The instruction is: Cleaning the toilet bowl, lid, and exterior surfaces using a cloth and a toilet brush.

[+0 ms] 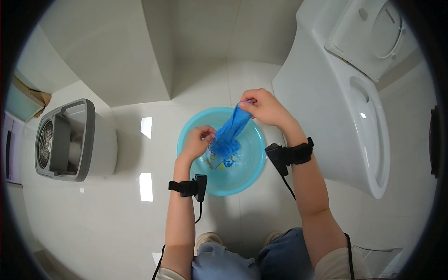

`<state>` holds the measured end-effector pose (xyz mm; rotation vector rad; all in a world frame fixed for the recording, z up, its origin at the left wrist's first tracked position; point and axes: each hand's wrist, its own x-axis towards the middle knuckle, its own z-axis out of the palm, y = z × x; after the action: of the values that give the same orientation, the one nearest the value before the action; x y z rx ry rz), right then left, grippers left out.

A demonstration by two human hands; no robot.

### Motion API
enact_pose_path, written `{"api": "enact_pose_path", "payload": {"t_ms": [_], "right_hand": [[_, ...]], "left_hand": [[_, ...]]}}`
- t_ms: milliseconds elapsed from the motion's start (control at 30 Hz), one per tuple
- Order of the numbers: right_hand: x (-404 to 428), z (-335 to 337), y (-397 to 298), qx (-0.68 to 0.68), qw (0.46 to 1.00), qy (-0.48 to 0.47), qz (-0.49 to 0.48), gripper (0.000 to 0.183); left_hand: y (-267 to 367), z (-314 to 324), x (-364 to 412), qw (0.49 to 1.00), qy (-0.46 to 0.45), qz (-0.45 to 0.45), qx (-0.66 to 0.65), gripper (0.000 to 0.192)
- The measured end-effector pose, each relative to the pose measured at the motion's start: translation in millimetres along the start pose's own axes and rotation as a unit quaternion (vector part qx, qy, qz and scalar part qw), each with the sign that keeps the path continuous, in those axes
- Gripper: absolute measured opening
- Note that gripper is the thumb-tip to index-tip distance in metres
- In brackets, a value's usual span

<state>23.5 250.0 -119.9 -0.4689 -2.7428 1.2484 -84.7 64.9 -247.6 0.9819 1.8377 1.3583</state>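
Note:
A light-blue plastic basin stands on the tiled floor, with a printed pattern on its bottom. Above it hangs a wet-looking blue cloth, slanting from upper right to lower left. My right hand pinches the cloth's upper end between thumb and fingers, over the basin's upper right rim. At the cloth's lower left edge is my left hand, its fingers curled and thumb near the fabric; whether it grips the cloth is hard to make out. Each wrist wears a black strapped device with a cable.
A grey and white spin-mop bucket stands at the left. On the right is a white toilet with its lid raised. A tiled wall corner juts out beyond the basin. My shoes are on the floor just below it.

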Motion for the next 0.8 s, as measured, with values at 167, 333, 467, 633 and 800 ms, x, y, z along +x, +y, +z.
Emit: {"api": "enact_pose_path", "payload": {"t_ms": [167,333,467,633,800], "right_hand": [[4,-4,23,0.064,0.990,0.078,0.097,0.018],[18,65,72,0.010,0.977,0.018,0.214,0.027],[5,117,124,-0.100,0.986,0.014,0.133,0.046],[-11,170,150,-0.184,0.980,0.033,0.068,0.043],[14,118,107,-0.131,0.980,0.052,0.139,0.026]], "left_hand": [[17,-7,1,0.997,0.074,0.006,0.002,0.007],[-41,5,6,0.977,0.043,-0.094,0.184,0.022],[-55,40,4,0.952,-0.034,-0.100,0.288,0.040],[-74,63,7,0.917,-0.025,-0.167,0.361,0.046],[-59,53,6,0.922,-0.060,-0.202,0.325,0.047]]}}
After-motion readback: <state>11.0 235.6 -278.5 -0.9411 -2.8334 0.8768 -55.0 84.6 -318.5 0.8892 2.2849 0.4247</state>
